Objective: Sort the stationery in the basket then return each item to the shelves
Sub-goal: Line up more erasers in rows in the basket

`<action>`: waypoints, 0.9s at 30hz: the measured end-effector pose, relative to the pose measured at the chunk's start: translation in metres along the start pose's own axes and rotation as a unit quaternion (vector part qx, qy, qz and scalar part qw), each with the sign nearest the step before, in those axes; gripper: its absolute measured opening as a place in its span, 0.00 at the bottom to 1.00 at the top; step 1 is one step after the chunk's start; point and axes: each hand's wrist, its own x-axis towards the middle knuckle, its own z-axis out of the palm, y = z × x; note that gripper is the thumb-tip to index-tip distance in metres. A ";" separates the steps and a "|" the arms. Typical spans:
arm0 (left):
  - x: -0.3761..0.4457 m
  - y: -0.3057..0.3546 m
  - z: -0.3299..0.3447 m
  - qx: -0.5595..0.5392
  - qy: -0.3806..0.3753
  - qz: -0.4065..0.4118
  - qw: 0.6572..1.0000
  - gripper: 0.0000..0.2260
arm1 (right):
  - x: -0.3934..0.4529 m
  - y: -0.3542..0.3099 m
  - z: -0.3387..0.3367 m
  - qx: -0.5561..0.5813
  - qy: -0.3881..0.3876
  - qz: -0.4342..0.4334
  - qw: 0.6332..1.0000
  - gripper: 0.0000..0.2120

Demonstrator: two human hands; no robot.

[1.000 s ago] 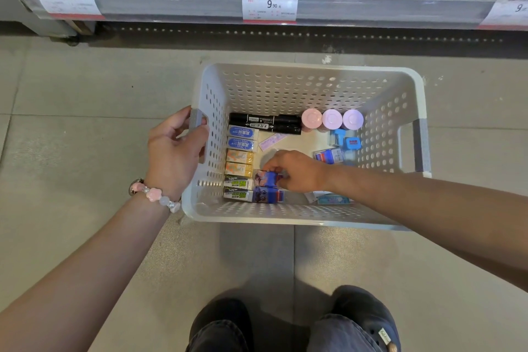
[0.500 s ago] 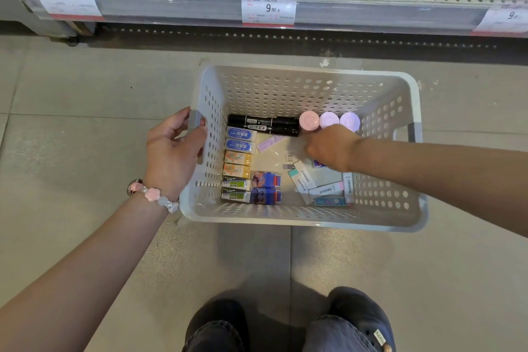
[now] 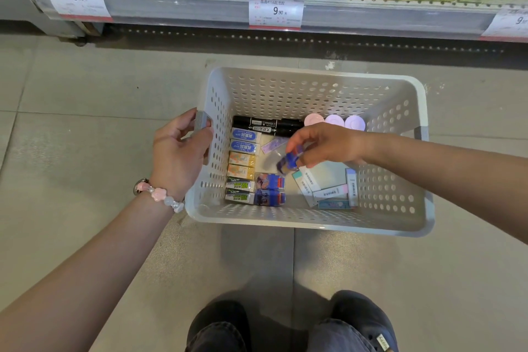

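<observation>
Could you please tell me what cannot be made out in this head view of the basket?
- Small blue item that the right hand pinches: motion-blurred, its kind unreadable.
- Pink round cap: partly covered by the right hand.
- Eraser labels: print too small to read.
- Basket handle: covered by the left hand's grip.
</observation>
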 end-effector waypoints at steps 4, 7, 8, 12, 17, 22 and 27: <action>0.000 -0.001 0.000 0.000 -0.002 0.003 1.000 0.12 | -0.001 0.004 -0.001 0.021 0.021 -0.012 0.999 0.17; 0.000 -0.001 0.000 -0.009 0.002 -0.003 1.000 0.13 | -0.002 0.004 0.001 0.028 0.023 -0.017 0.999 0.17; 0.000 0.000 0.000 -0.008 0.001 -0.003 1.000 0.13 | -0.003 0.003 0.003 0.033 0.030 -0.015 0.999 0.18; 0.002 -0.003 0.000 -0.002 0.001 -0.005 1.000 0.11 | 0.004 0.005 0.009 0.041 0.105 -0.001 0.994 0.18; 0.002 -0.003 0.000 -0.001 0.000 0.001 1.000 0.12 | 0.026 0.017 0.027 -0.036 0.161 -0.001 0.986 0.16; 0.002 -0.003 0.000 0.002 0.000 0.001 1.000 0.12 | 0.042 0.036 0.047 -0.216 0.178 -0.026 0.960 0.16; 0.002 -0.005 0.000 0.005 0.001 0.004 1.000 0.10 | 0.040 0.035 0.056 -0.349 0.191 -0.037 0.917 0.22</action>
